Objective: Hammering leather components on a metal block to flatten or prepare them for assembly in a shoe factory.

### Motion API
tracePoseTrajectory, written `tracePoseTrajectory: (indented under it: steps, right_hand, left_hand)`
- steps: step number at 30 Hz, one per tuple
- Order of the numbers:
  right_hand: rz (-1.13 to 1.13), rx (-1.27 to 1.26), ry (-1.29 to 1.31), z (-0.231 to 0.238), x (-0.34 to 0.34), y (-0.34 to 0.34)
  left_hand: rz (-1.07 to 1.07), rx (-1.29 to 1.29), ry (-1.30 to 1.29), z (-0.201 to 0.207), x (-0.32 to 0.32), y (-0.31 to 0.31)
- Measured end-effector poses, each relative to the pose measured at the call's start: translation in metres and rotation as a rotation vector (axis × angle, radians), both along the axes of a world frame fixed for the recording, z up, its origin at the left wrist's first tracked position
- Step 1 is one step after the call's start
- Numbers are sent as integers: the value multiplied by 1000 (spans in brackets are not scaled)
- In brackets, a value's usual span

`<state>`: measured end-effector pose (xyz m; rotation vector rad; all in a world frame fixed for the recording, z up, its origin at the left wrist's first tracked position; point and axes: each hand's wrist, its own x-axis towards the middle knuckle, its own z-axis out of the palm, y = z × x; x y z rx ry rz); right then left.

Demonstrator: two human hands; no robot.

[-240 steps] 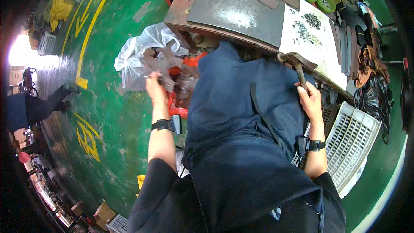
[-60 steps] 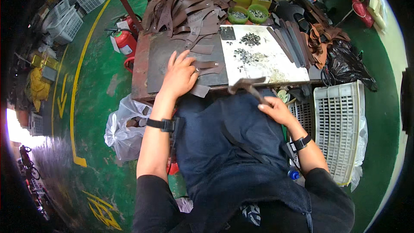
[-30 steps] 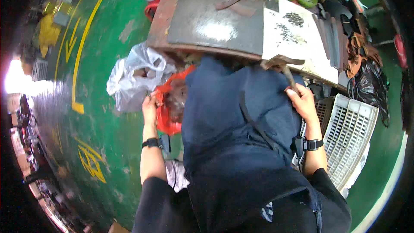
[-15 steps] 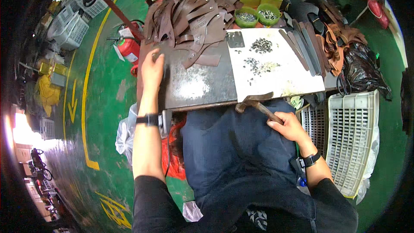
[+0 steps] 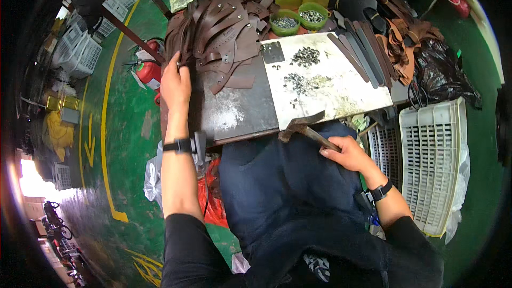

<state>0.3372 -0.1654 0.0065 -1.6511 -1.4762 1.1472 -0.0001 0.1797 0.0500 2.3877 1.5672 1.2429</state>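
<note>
A left hand [image 5: 176,86], its finger grip unclear, is resting at the near-left edge of long brown leather strips [image 5: 226,36] fanning far and right; the right hand [image 5: 349,153], farther off, is gripping a brown-handled metal hammer [image 5: 313,135].

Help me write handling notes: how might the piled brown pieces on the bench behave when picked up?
The brown pieces look thin and some curve, so they're probably bendy, not rigid. That thinness suggests each is light. They overlap, so lifting one may drag neighbours along.
</note>
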Motion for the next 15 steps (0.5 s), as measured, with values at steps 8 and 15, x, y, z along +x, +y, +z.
tracePoseTrajectory:
  steps: [8, 15]
  right_hand:
    - [17, 23, -94, 3, -3, 0]
    - [19, 11, -163, 8, -8, -3]
  left_hand:
    - [-466, -256, 591, -21, -8, -143]
    - [-519, -390, 135, -16, -19, -153]
